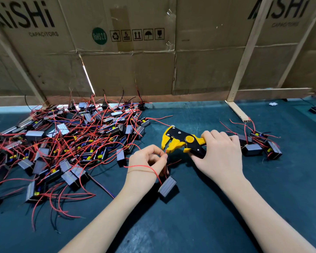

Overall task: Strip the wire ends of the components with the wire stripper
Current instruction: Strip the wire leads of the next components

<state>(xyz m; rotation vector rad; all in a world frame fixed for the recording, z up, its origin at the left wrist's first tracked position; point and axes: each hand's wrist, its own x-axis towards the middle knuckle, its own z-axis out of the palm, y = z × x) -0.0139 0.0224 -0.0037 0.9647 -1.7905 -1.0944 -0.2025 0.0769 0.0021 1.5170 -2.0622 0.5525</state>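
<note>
Item, as I see it from the head view: wire stripper (183,141), yellow and black, held in my right hand (219,154), whose fingers curl round the handles. Its long axis runs nearly level across the desk (199,225), head pointing left, jaws parted and facing down-left. Left hand (147,158): thumb and fingers pinch a red wire (166,152) just under those jaws; whether the tip sits inside them I cannot tell. The wire's component (167,186), a small grey block, lies tilted on the desk below the left hand, another red lead looping over that wrist. Handles mostly hidden under the right hand. Unworked pile of components (66,143) fills the left of the desk, leads tangled, its left side cut off by the frame. Smaller group of components (259,145) lies just right of the right hand, partly hidden behind it. Cardboard wall (135,70) with wooden battens closes the far edge. Open dark mat lies in front and between the arms.
</note>
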